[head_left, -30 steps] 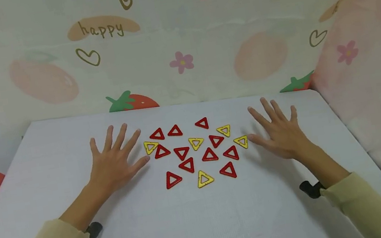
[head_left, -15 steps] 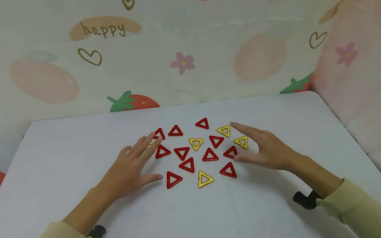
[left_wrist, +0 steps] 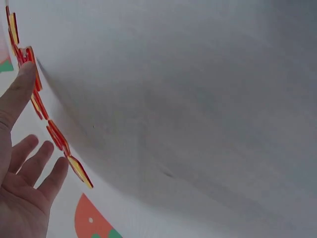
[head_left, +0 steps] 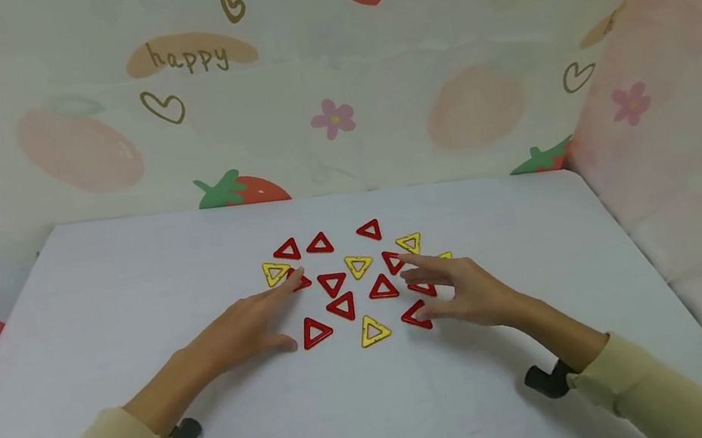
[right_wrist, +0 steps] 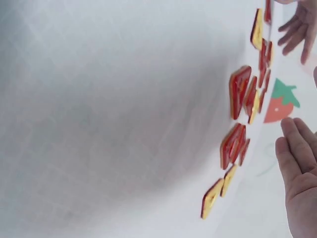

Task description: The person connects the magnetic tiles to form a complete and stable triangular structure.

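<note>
Several flat, hollow triangles, red and yellow, lie scattered mid-table in the head view. My left hand (head_left: 245, 331) reaches in from the left with fingers extended; a fingertip overlaps a red triangle (head_left: 304, 283), and its thumb points toward another red triangle (head_left: 307, 334). From the right comes my right hand (head_left: 473, 295), fingers slightly bent, thumb over a red triangle (head_left: 414, 324) and partly hiding a yellow triangle (head_left: 445, 255). Neither hand holds anything. In the left wrist view, the thumb overlaps the red pieces (left_wrist: 38, 82). The right wrist view shows straight fingers (right_wrist: 299, 148) beside the pieces.
The pieces lie on a white table (head_left: 355, 417). Nearest the front is a yellow triangle (head_left: 365, 333). Behind stands a backdrop (head_left: 366, 56) printed with fruit, hearts and flowers. Dark devices sit at the left wrist (head_left: 186, 437) and right wrist (head_left: 546, 381).
Both hands have come inward from either side of the triangles, from widely spread fingers to closer ones. The right hand has moved left and lower over the pieces. The triangles lie as before.
</note>
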Demonstrator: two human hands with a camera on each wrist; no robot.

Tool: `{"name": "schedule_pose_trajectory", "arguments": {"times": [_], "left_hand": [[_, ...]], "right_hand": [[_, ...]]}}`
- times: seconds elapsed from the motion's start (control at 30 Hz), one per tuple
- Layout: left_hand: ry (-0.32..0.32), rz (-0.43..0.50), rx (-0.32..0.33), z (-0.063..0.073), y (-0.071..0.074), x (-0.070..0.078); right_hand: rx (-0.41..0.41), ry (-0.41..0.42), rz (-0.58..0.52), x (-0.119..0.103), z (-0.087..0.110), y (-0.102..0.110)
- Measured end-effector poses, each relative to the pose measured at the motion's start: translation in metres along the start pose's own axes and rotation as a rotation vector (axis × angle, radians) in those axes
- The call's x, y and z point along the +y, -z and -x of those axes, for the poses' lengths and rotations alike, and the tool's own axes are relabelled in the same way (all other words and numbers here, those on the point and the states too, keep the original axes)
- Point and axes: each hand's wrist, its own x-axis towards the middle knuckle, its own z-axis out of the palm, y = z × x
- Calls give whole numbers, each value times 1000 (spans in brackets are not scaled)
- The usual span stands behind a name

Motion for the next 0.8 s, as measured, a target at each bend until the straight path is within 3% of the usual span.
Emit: {"name": "schedule_pose_trajectory", "arguments": {"times": [0.23, 0.8], "left_hand": [[-14, 48, -21, -4, -5, 3], [18, 197, -47, -11, -14, 9]], "right_hand": [[-86, 12, -38, 1, -5, -15], [-170, 40, -4, -1, -19, -41]]}}
